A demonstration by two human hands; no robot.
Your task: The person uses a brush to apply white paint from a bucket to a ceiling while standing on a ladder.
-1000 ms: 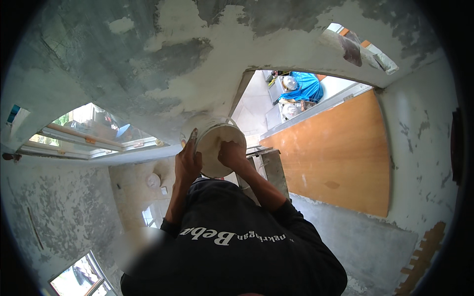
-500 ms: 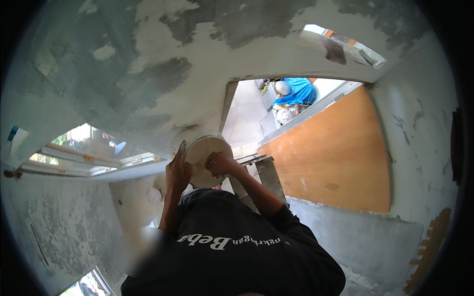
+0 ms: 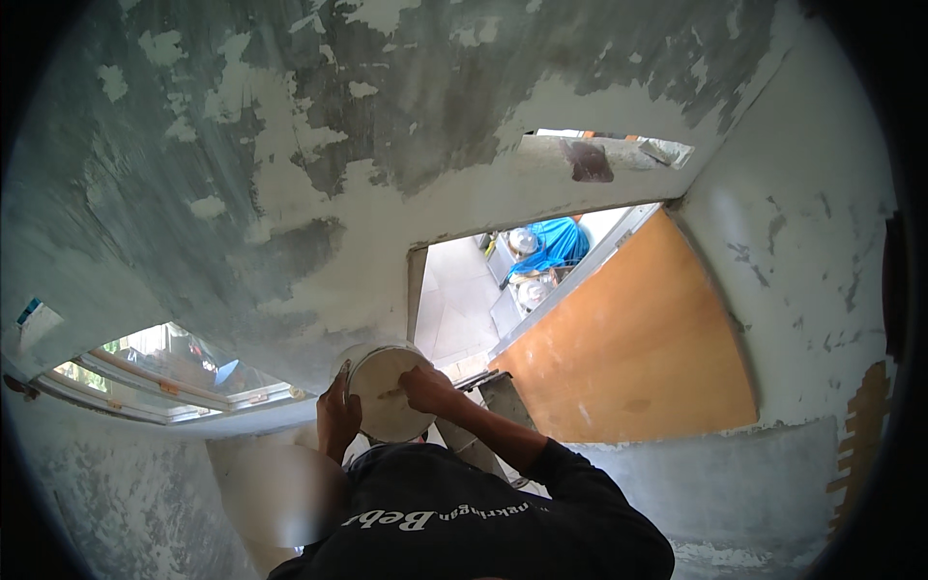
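Observation:
A pale round bucket point(image 3: 365, 358) is held up in front of me, with off-white material point(image 3: 379, 418) inside. My left hand point(image 3: 338, 418) grips its left side, fingers closed at the rim. Over the bucket's right side, my right hand point(image 3: 425, 390) is closed, with its knuckles inside the opening. A short, thin, light brown piece point(image 3: 391, 393) pokes out on the left of that fist; I cannot make out what it is. The palm and most of its fingers are hidden from above.
A patchy grey and white wall point(image 3: 290, 261) rises close ahead. Right of the bucket, an orange-brown door point(image 3: 628, 348) stands by a doorway, with a blue tarp point(image 3: 556, 246) beyond. A dusty ladder-like frame point(image 3: 505, 401) stands below my right forearm. A window point(image 3: 174, 372) lies left.
The view has tilted upward, so the bucket and hands sit lower in the picture and more wall shows. My right fist has shifted slightly within the bucket's opening; the left grip is unchanged.

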